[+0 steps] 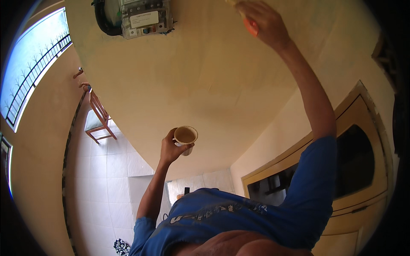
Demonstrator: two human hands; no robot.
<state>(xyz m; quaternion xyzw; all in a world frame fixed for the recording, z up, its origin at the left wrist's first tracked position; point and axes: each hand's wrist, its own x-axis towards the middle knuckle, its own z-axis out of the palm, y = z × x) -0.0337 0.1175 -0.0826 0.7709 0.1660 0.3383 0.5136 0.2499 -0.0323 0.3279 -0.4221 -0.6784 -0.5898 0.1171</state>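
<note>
In my left hand point(172, 147) is a plastic cup point(186, 135) with beige, paint-like liquid in it, its rim coated in the same colour. My fingers wrap round its side and the cup stands nearly upright, in front of the lower wall. My right arm reaches high to the upper right, where my right hand point(267, 25) is closed round an orange-handled paintbrush point(252, 27). The brush's pale end runs toward the top edge of the picture and is only partly seen. Behind both hands is a beige wall point(205, 81) with uneven, patchy colour.
A clear-covered electrical meter box point(145, 19) with a black conduit point(102, 19) hangs on the upper wall. Wooden doors point(363, 158) with dark glass stand at the right. A wooden chair point(99, 115) is on the tiled floor point(100, 179) at left, near a railed window point(36, 64).
</note>
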